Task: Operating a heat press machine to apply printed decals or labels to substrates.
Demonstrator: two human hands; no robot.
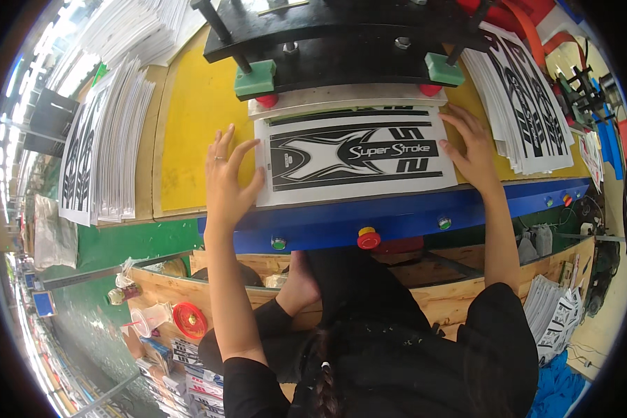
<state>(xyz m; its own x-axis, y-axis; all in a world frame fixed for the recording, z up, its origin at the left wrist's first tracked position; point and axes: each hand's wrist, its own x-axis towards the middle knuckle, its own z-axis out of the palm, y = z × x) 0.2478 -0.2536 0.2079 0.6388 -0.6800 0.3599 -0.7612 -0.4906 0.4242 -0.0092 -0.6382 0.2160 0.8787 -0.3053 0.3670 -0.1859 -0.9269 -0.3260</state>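
Note:
A white sheet printed in black with "Super Stroke" [313, 196] lies at the front of a press, its far part under the pale press plate [345, 101]. My left hand [233, 175] is at the sheet's left edge, thumb and forefinger spread beside it. At the right edge is my right hand [467, 149], fingers apart, its fingertips at or very near the sheet. Whether either hand pinches the paper does not show clearly; neither appears closed on it. The black upper part of the press [334, 57] stands just beyond the sheet, with green blocks [255, 77] at its corners.
Stacks of printed sheets stand left [120, 146] and right [527, 115] on the table. A blue front rail [313, 222] carries a red push button [368, 238] and green buttons [278, 244]. Below is a wooden bench [433, 300] with a red round lid [189, 320] and a plastic cup [145, 321].

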